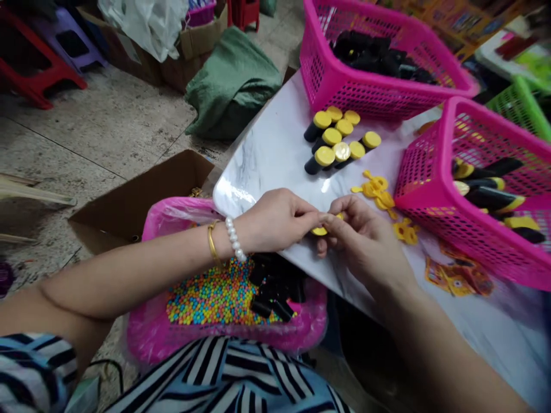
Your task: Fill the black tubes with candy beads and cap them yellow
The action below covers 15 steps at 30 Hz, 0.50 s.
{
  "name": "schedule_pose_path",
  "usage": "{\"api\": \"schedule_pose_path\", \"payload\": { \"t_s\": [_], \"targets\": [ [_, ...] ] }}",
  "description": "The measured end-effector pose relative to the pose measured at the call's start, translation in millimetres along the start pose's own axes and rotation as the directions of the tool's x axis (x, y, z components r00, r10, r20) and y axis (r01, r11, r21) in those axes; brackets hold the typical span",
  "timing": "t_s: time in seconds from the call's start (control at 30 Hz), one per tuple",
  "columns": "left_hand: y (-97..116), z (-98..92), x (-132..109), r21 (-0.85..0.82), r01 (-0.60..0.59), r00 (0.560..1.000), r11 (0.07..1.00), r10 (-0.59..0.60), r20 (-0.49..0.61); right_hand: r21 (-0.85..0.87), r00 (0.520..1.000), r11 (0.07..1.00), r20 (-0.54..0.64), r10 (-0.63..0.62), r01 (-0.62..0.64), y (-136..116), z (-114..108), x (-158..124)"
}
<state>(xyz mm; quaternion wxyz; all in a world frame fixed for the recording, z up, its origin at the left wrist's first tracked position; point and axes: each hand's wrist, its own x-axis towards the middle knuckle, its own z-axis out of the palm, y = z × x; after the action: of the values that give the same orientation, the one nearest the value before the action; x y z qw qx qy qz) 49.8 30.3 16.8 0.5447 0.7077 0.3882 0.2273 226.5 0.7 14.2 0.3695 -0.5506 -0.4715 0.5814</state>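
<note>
My left hand [275, 221] and my right hand [359, 238] meet over the near edge of a white marbled table [267, 155]. Both pinch a small yellow cap [319, 230] between their fingertips; most of what they hold is hidden by the fingers. A pearl bracelet and a gold bangle sit on my left wrist. Under the left forearm, on my lap, a pink basin [172, 335] lined with plastic holds many small coloured beads [210, 295] and several black tubes [275, 289].
Several black tubes with yellow caps [336, 140] lie on the table beyond my hands. Loose yellow caps [376, 192] lie to the right. Two pink baskets [344, 86] [424, 195] hold black tubes. An open cardboard box [133, 201] and a green sack [232, 80] are on the floor.
</note>
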Motion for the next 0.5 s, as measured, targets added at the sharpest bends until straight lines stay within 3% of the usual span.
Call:
{"api": "schedule_pose_path", "payload": {
  "t_s": [0.13, 0.27, 0.4, 0.5],
  "targets": [
    [-11, 15.5, -11, 0.086, -0.169, 0.956, 0.982, 0.185, -0.229, 0.050, 0.998, 0.999, -0.064, -0.013, 0.017, 7, 3, -2],
    [-20, 23.7, -12, 0.198, -0.244, 0.916, 0.950, 0.292, -0.276, 0.214, 0.995, 0.976, -0.098, -0.016, 0.036, 11, -7, 1],
    [-19, 24.6, -11, 0.280, -0.224, 0.916, 0.934, 0.300, -0.266, 0.318, 0.997, 0.945, 0.030, 0.067, -0.073, 7, -20, 8],
    [-16, 23.1, -8, 0.290, -0.213, 0.925, 0.933, 0.288, -0.248, 0.232, 0.963, 0.951, 0.218, 0.156, -0.207, -3, -22, 17]
  ]
}}
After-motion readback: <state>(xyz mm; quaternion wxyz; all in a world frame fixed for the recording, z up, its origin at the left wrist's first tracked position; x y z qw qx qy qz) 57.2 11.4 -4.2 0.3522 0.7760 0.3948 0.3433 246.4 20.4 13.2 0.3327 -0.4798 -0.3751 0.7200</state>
